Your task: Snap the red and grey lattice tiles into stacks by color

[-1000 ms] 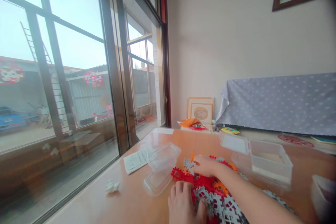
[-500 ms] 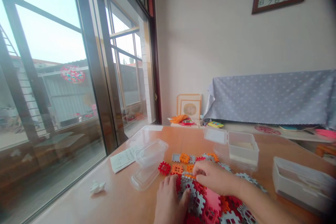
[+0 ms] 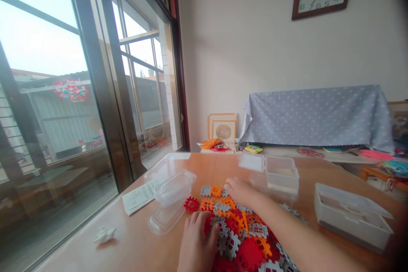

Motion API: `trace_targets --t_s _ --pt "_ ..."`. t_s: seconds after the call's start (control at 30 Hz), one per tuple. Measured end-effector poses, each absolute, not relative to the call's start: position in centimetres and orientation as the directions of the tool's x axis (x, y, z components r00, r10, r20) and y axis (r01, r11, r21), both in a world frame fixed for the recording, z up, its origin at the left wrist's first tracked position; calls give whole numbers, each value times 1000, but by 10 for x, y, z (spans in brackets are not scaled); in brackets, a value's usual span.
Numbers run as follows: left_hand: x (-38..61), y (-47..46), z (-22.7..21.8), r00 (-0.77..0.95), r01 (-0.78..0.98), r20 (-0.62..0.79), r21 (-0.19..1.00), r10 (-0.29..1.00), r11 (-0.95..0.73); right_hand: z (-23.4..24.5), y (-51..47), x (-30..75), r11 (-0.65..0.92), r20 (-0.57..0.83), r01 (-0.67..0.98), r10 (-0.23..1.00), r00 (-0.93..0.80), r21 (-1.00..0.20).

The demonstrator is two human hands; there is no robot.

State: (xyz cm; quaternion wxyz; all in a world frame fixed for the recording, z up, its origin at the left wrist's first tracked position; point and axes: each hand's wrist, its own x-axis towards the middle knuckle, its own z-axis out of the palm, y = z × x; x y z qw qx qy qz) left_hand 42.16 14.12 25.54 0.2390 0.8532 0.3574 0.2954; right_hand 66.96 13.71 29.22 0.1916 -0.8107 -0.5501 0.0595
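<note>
Red, orange and grey plastic makes up the pile of notched pieces [image 3: 250, 251] heaped on the surface [image 3: 134, 250] right in front of me, with a short row at its far left: a grey piece [image 3: 205, 191], then an orange piece [image 3: 216, 191] beside it. I'd expect each piece to be light and fairly stiff, with little to crush, though a thin tooth could bend if forced. The faces look smooth, so I'd guess they slide easily over one another, and the teeth may catch on neighbours when one is pulled from the heap. I'd take a piece by two opposite toothed edges, or hook a fingertip in a window where there is one. A red piece [image 3: 191, 204] lies flat near the clear lid, easy to get at.

My left hand [image 3: 198, 238] rests low against the pile's left edge, its thumb and fingers apart, curved over the pieces; I see nothing pinched between them. My right arm slants in from the lower right across the pile, and the right hand [image 3: 239, 191] is palm down at the row's right end. Its fingers are partly hidden, so I can't tell whether they grip anything.
</note>
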Motion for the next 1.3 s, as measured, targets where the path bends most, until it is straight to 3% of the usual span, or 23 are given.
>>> trace_targets --t_s 0.13,0.27,0.47,0.67,0.77,0.93,1.1,1.3 --pt "422 143 254 590 472 324 606 740 -641 288 148 661 -437 -21 865 895 446 -248" --pt "423 145 252 611 476 278 619 741 -624 291 136 656 -477 -72 854 878 473 -208" --pt "422 146 251 631 443 264 650 730 -618 296 96 656 -383 -58 856 920 388 -347" --pt "420 145 246 635 409 258 687 728 -601 298 39 664 -213 78 811 950 302 -545" --pt "421 147 243 623 410 274 683 733 -604 296 12 679 -189 143 777 931 337 -600" --pt "421 143 249 605 424 266 690 751 -586 279 -20 715 -348 187 726 818 544 -593" --pt "417 127 271 694 417 265 609 669 -674 253 -34 729 -509 179 676 713 678 -533" --pt "419 117 275 849 378 151 496 506 -782 243 -31 717 -477 173 681 735 656 -556"
